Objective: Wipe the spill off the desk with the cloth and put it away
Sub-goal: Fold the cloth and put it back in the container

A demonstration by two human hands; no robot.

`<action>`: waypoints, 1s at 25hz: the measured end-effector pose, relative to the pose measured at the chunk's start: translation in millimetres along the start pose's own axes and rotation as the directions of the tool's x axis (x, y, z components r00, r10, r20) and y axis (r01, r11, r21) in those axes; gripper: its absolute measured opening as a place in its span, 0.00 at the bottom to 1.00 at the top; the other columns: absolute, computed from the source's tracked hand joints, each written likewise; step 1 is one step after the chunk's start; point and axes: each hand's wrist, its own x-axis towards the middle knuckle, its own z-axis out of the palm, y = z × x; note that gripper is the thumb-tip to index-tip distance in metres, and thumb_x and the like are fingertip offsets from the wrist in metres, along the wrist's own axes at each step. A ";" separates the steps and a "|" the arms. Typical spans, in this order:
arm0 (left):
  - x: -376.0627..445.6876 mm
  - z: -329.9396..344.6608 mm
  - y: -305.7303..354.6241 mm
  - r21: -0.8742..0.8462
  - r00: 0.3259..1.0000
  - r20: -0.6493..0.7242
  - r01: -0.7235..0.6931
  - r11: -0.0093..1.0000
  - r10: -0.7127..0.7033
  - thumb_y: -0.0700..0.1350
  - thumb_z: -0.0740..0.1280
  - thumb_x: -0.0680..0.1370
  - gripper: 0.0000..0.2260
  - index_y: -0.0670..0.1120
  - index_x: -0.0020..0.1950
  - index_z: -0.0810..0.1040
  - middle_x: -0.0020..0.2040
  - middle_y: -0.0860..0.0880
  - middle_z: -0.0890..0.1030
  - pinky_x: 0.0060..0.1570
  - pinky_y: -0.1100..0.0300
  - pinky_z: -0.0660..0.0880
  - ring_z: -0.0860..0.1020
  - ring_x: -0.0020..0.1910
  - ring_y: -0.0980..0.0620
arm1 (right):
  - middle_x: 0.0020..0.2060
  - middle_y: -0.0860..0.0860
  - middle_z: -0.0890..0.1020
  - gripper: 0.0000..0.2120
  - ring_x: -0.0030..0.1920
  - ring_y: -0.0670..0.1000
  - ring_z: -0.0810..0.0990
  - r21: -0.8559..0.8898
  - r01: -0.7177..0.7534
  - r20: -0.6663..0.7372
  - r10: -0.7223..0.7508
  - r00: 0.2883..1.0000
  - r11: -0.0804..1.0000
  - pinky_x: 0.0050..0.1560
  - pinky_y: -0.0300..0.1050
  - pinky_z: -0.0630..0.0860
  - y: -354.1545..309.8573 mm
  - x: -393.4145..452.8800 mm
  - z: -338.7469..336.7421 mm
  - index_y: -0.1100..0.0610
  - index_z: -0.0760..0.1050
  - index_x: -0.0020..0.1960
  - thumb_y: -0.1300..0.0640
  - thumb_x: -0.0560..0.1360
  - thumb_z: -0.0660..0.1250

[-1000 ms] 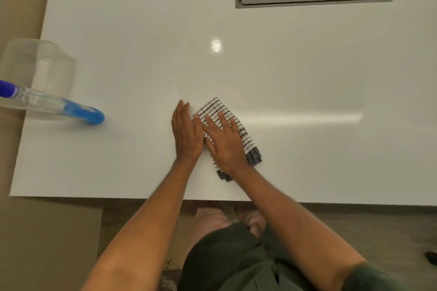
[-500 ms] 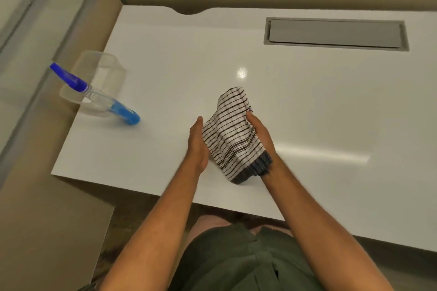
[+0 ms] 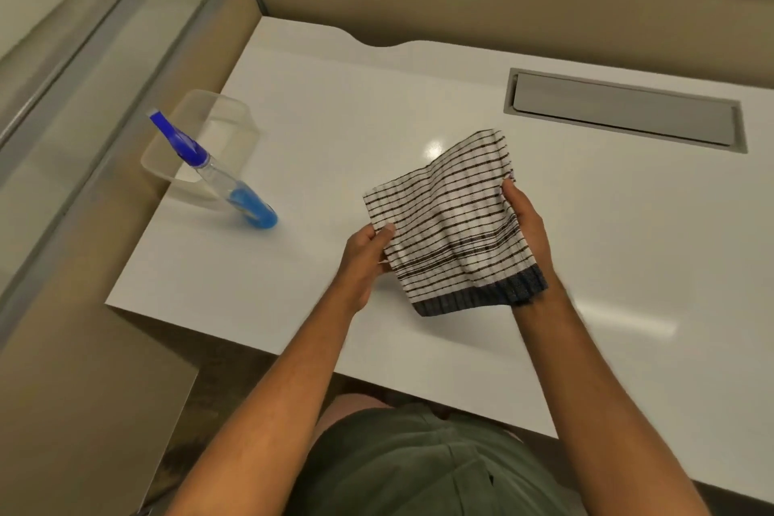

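A white cloth (image 3: 450, 218) with thin dark stripes and a dark band along its lower edge hangs spread out above the white desk (image 3: 607, 243). My left hand (image 3: 368, 253) pinches its left edge with the thumb on top. The right edge is gripped by my right hand (image 3: 525, 222), whose fingers are partly hidden behind the fabric. The cloth is lifted off the desk surface. I see no spill on the desk.
A clear plastic container (image 3: 205, 147) stands at the desk's left edge. A spray bottle (image 3: 218, 176) with a blue nozzle and blue liquid leans against it. A grey cable hatch (image 3: 624, 113) is set into the desk at the back right. Partition walls enclose the desk.
The cloth went from pressed flat on the desk under both hands to lifted and opened out between them. The camera view has shifted, showing more of the left partition.
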 end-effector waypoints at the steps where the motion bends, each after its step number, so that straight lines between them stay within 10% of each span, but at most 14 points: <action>1: -0.3 -5.3 12.2 0.053 0.997 -0.022 -0.072 0.996 0.073 0.49 0.67 0.84 0.11 0.46 0.62 0.82 0.56 0.45 0.88 0.53 0.48 0.84 0.86 0.57 0.44 | 0.62 0.54 0.86 0.17 0.62 0.54 0.86 0.031 0.008 0.008 -0.008 1.000 0.999 0.55 0.48 0.85 -1.3 2.3 3.9 0.55 0.84 0.64 0.48 0.84 0.64; 8: -13.7 -10.3 93.7 0.294 0.920 0.068 -0.389 0.873 0.387 0.52 0.65 0.84 0.06 0.58 0.51 0.82 0.45 0.56 0.86 0.31 0.63 0.80 0.85 0.41 0.58 | 0.69 0.56 0.81 0.19 0.70 0.59 0.79 -0.223 0.205 0.070 -0.195 0.978 0.953 0.69 0.61 0.78 44.2 14.9 52.3 0.51 0.75 0.73 0.47 0.86 0.57; 15: -23.6 -23.1 120.6 0.238 0.949 0.222 -0.276 0.931 0.225 0.55 0.60 0.85 0.13 0.56 0.64 0.80 0.56 0.54 0.87 0.48 0.58 0.85 0.88 0.47 0.53 | 0.73 0.64 0.75 0.25 0.70 0.65 0.77 -0.040 0.045 0.132 -0.039 0.990 0.998 0.70 0.70 0.73 85.8 17.3 99.3 0.55 0.69 0.77 0.48 0.83 0.64; 20: -11.9 -67.7 129.8 0.402 0.874 -0.006 -0.443 0.802 0.486 0.49 0.63 0.85 0.07 0.55 0.60 0.80 0.55 0.56 0.83 0.47 0.65 0.78 0.81 0.51 0.56 | 0.64 0.61 0.84 0.19 0.61 0.63 0.84 0.190 -0.084 0.125 0.060 0.990 0.978 0.63 0.66 0.80 90.3 20.4 108.3 0.60 0.80 0.69 0.57 0.81 0.62; 25: -3.3 -96.0 128.6 0.245 0.950 0.313 -0.068 0.967 -0.013 0.56 0.62 0.84 0.15 0.55 0.66 0.81 0.62 0.48 0.84 0.55 0.48 0.82 0.83 0.59 0.44 | 0.59 0.58 0.87 0.18 0.57 0.61 0.86 0.190 -0.053 0.215 0.011 0.977 0.980 0.58 0.61 0.83 83.0 16.1 125.8 0.59 0.85 0.60 0.55 0.75 0.64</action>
